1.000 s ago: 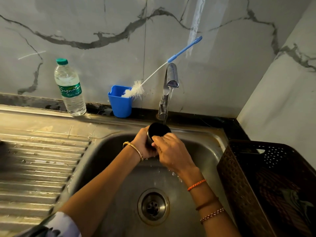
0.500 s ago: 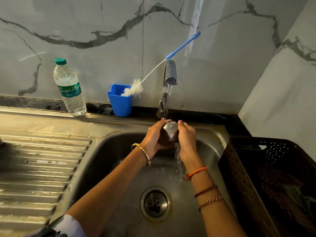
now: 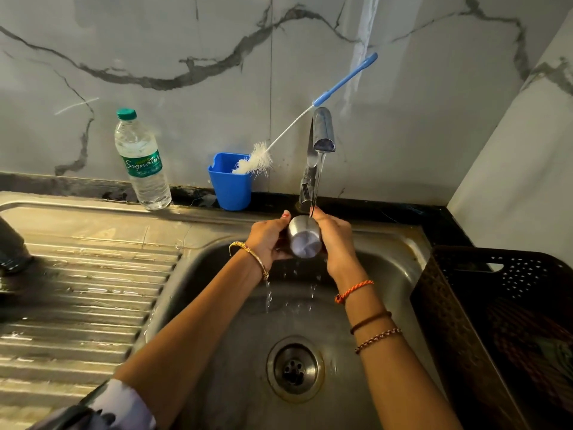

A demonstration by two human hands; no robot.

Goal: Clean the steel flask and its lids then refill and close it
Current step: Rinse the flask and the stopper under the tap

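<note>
A small steel cup-shaped lid (image 3: 305, 242) is held between both hands under the running tap (image 3: 322, 131), its closed flat end turned toward me. My left hand (image 3: 268, 240) grips its left side and my right hand (image 3: 336, 240) grips its right side. Water runs off it and drips into the steel sink (image 3: 387, 252). A dark steel cylinder, perhaps the flask (image 3: 11, 243), stands at the left edge on the draining board, mostly cut off.
A plastic water bottle (image 3: 142, 162) and a blue holder (image 3: 231, 184) with a long bottle brush (image 3: 257, 159) stand by the back wall. A dark plastic basket (image 3: 496, 305) sits right of the sink. The ribbed draining board (image 3: 77, 305) lies left; the drain (image 3: 294, 369) is below.
The lid was turned from open mouth up to closed end facing me. Both hands shifted slightly under the stream, now gripping it from either side.
</note>
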